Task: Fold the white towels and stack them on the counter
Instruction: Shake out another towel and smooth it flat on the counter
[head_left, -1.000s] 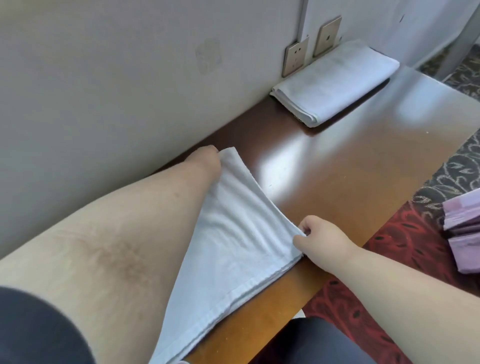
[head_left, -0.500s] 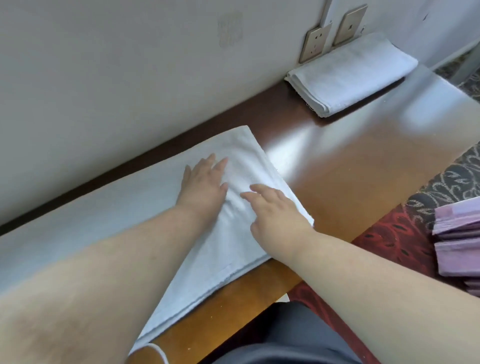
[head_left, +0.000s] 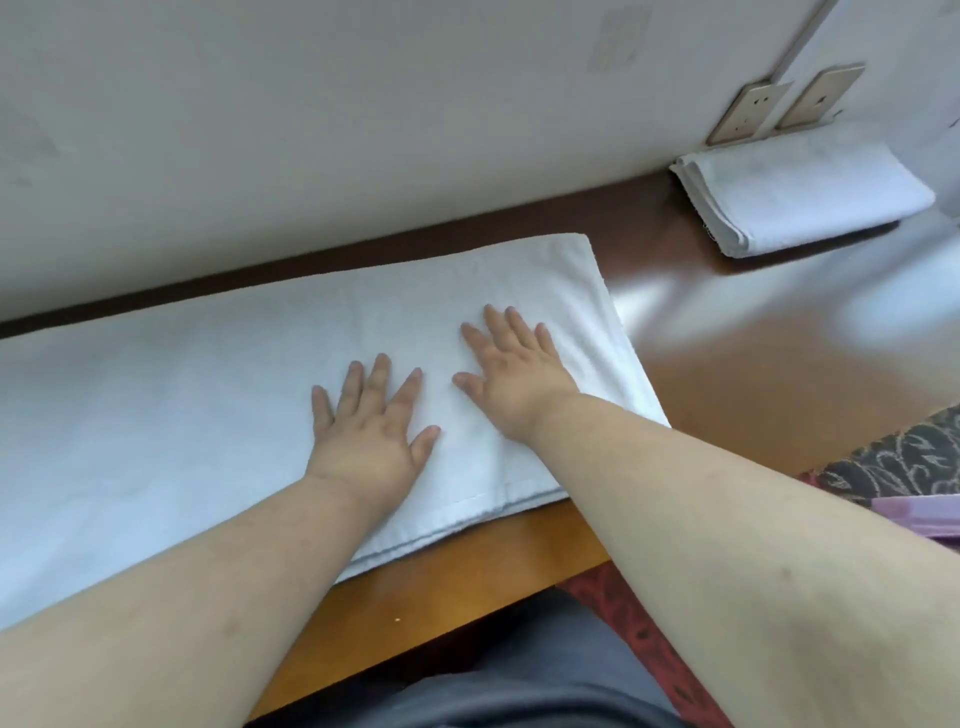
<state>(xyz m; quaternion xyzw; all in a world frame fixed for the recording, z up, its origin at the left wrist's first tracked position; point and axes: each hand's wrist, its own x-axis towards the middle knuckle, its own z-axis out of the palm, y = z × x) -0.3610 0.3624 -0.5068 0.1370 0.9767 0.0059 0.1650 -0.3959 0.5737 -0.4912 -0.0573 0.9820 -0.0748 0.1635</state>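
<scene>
Wooden counter (head_left: 753, 364) along a pale wall carried a long white towel (head_left: 182, 405). Left hand (head_left: 371, 431) and right hand (head_left: 511, 374) lay flat on it, fingers spread. Folded towel (head_left: 800, 192) rested well apart, against the wall.

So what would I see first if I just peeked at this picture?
Two bare hands, the left hand and the right hand, pressed flat on a long white towel on the brown counter. Far right, by the wall, sits a folded towel.
</scene>
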